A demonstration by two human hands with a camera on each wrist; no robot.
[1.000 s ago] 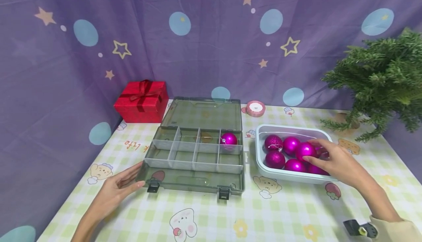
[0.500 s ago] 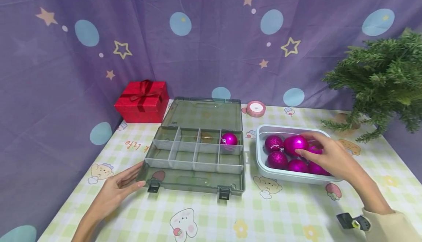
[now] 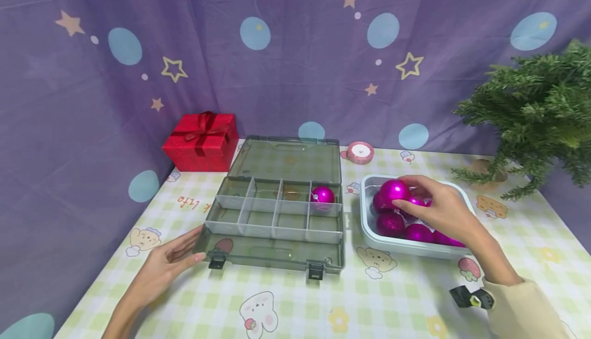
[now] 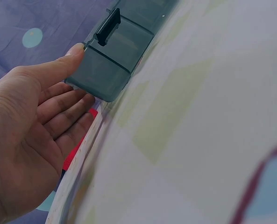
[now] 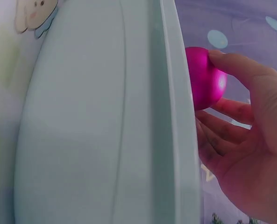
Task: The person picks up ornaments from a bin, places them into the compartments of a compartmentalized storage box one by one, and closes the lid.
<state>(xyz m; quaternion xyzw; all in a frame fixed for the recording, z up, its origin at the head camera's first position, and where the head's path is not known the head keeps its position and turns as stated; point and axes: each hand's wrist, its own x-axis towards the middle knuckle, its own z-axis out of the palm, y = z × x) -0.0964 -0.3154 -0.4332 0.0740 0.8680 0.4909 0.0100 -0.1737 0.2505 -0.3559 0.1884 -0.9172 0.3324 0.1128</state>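
Note:
A translucent grey-green compartment box (image 3: 277,249) lies on the table with its lid folded back. One shiny magenta Christmas ball (image 3: 323,197) sits in its back-right compartment. My left hand (image 3: 161,270) rests against the box's front-left corner, thumb at the front edge and relaxed fingers along the side. My right hand (image 3: 440,208) pinches another shiny magenta Christmas ball (image 3: 395,191) between thumb and fingers, above the pale blue tub (image 3: 415,248). In the right wrist view the held ball (image 5: 206,79) shows just beyond the tub's rim. Several magenta balls, some glittery (image 3: 390,224), lie in the tub, partly hidden by the hand.
A red gift box (image 3: 200,144) stands at the back left. Behind the organizer's right side lies a pink ribbon roll (image 3: 360,153). A green artificial tree (image 3: 540,113) leans in at the right. A patterned purple curtain (image 3: 286,87) hangs behind the checked tablecloth (image 3: 208,308).
My right hand has lifted one shiny ball from among the others and moved it leftward over the tub. My left hand stays at the box's corner.

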